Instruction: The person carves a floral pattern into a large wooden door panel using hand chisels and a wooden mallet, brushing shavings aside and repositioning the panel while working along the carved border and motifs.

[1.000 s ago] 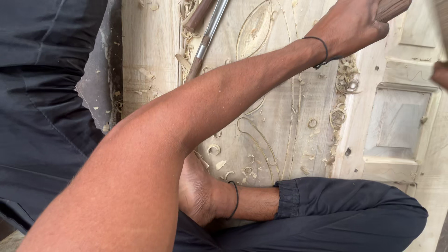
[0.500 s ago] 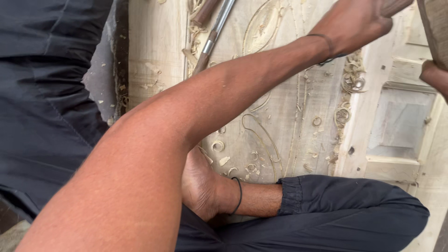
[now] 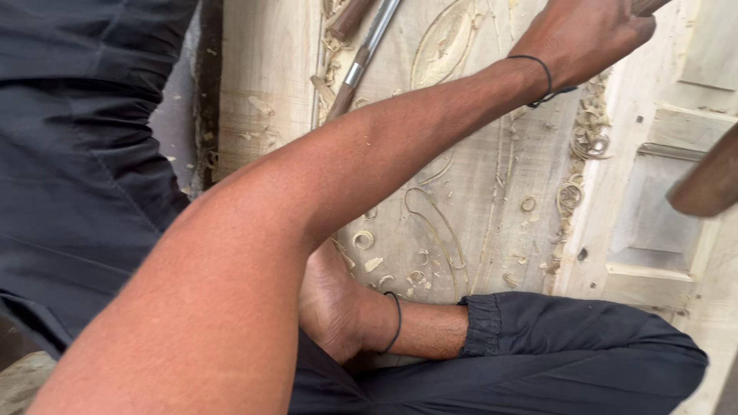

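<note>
Pale wood panel (image 3: 492, 192), half carved: our left hand (image 3: 588, 34) grips a tool handle (image 3: 649, 6) above it; a blurred mallet (image 3: 703, 184) nears from its right. We'd keep strikes light; right hand unseen.

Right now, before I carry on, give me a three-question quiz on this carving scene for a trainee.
1. True or false: the left hand is open and empty.
2. Where do the loose chisels lie? A) on the carved panel B) on the trouser leg C) in a box
3. What is scattered over the panel?
Key: 1 false, it grips a tool handle; 2 A; 3 curled wood shavings.
</note>
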